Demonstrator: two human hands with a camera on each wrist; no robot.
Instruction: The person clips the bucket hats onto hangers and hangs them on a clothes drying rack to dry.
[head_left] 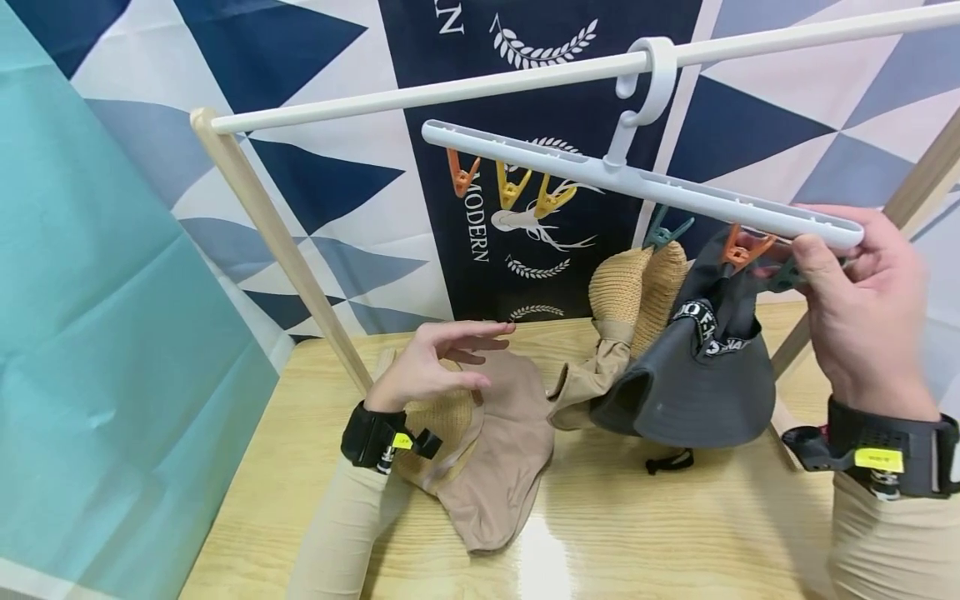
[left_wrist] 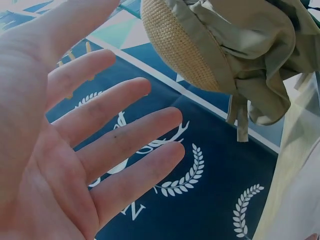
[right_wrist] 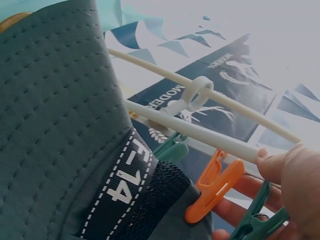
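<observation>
My right hand grips the right end of a pale blue clip hanger, thumb in front and fingers behind. The hanger hooks over a white rod and tilts down to the right. From an orange clip near that hand hangs a dark grey hat with a lettered band. Beside it, a teal clip holds a straw and tan cloth hat. My left hand is held with fingers extended and nothing in it, above another straw and tan hat lying on the table.
A white rod on wooden posts spans the wooden table. One orange clip and two yellow clips, one a yellow clip, hang at the hanger's left. A patterned cloth covers the wall behind.
</observation>
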